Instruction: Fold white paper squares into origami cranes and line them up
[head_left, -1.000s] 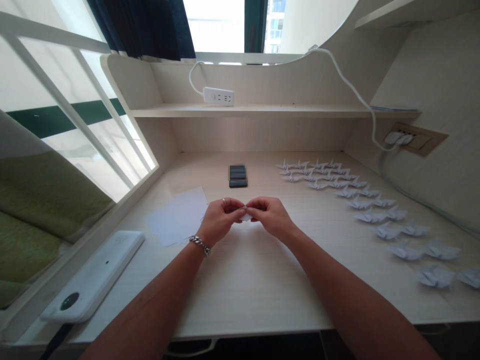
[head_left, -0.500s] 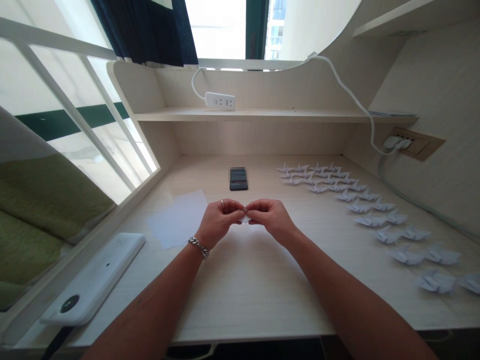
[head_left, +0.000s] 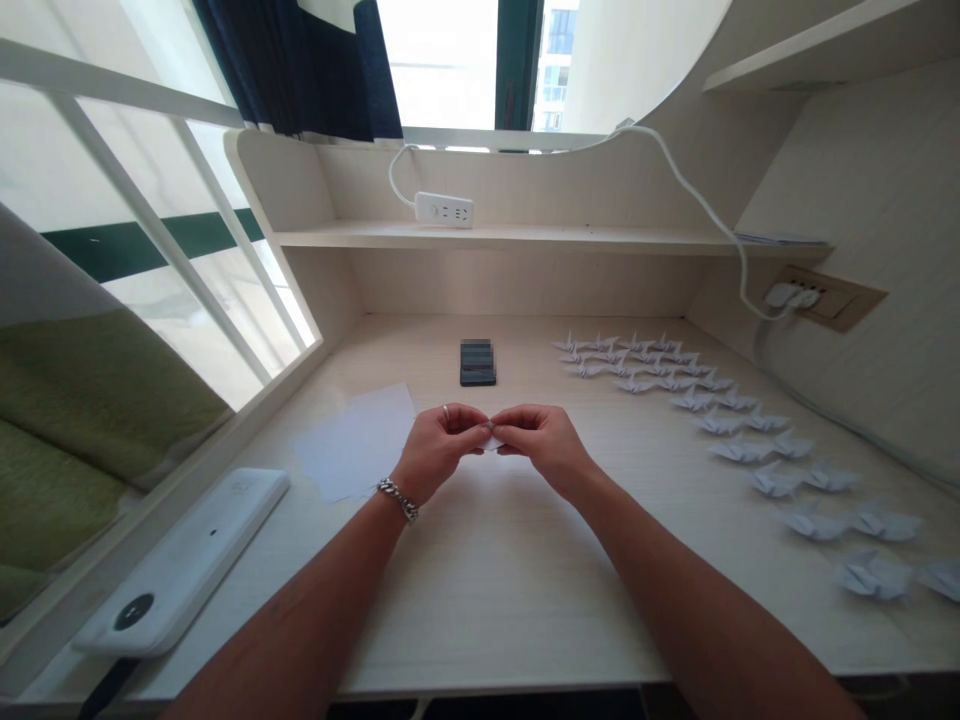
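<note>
Head view, left hand: the left hand (head_left: 439,450) is curled narrow, thumb and forefinger pinched on the small folded paper (head_left: 491,440); a ring (head_left: 446,409) on one finger, a chain bracelet (head_left: 397,497) at the wrist
Head view, right hand: the right hand (head_left: 544,445) is curled the same way, fingertips closed on the other end of the small folded paper, touching the left hand's fingertips
Where the paper is: between the two hands, held just above the desk (head_left: 487,590), mostly hidden by the fingers
Step in hand: by the look of the pinch, a small crease is being pressed or pulled on a piece already folded many times
Next move calls for: one hand keeping a firm grip while the other works the tip; light force, since thin paper tears at a tight fold
How the paper looks: white, tiny, only a pointed sliver shows; its exact shape cannot be told
Beyond the hands: a dark phone (head_left: 478,362) lying flat
Left of the left hand: loose white sheets (head_left: 356,445) just beside it, a long white device (head_left: 184,560) further out
Right of the right hand: rows of finished paper cranes (head_left: 720,420), well apart from it
</note>
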